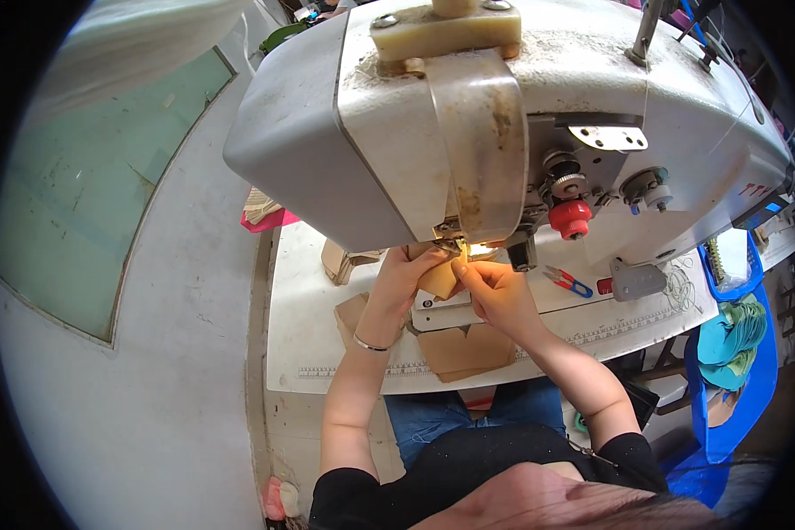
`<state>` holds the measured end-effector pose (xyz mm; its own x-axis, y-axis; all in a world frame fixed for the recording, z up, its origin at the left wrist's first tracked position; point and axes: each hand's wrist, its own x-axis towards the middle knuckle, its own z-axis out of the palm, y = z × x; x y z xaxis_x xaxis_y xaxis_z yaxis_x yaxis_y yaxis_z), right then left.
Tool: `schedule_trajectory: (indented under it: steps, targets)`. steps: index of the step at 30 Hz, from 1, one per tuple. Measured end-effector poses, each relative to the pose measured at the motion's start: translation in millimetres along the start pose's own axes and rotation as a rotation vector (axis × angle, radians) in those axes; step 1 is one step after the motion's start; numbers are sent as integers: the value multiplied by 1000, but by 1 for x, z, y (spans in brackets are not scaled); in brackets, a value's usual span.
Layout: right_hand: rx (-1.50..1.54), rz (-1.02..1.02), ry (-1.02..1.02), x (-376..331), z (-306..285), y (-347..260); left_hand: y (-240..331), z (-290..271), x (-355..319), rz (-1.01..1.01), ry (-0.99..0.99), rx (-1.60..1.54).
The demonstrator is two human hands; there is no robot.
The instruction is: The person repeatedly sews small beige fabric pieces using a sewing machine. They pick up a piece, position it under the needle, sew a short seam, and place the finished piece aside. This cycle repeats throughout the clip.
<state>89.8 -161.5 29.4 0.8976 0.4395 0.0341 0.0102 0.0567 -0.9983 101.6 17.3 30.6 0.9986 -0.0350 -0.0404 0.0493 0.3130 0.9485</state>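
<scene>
Both hands are at the lit needle area of a large white sewing machine [384,132], pinching one small tan fabric piece [439,280]. My left hand [405,281], its wrist in a thin bracelet, is closed on the piece's left side. On the other side my right hand [501,296] grips it between thumb and fingers, close to the presser foot. The needle and the fabric's far edge are mostly hidden by the machine head and my fingers. A larger tan fabric piece [466,352] lies on the table below my hands, and another tan piece [352,311] is partly behind my left wrist.
Red-and-blue thread snips [569,283] lie right of my right hand, with loose thread [680,287] farther right. A stack of tan pieces [336,262] sits at the left. A ruler strip [627,330] follows the table's near edge. Blue bin [766,389] with teal pieces stands right.
</scene>
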Motion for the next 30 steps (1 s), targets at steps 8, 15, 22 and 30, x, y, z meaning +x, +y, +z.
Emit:
schedule_trajectory:
  steps: [8,15,22,30]
  targets:
    - [56,-2,5,-4,2,-1,-8,-2,-2,29,-9,-36]
    - [111,-27,50,-3,5,5,-7,1,1,14,26,-45]
    - [129,-24,4,-4,4,-2,-14,-3,11,90,123,10]
    - [20,75,-65,-31,-20,12,-12,-30,4,149,545,522]
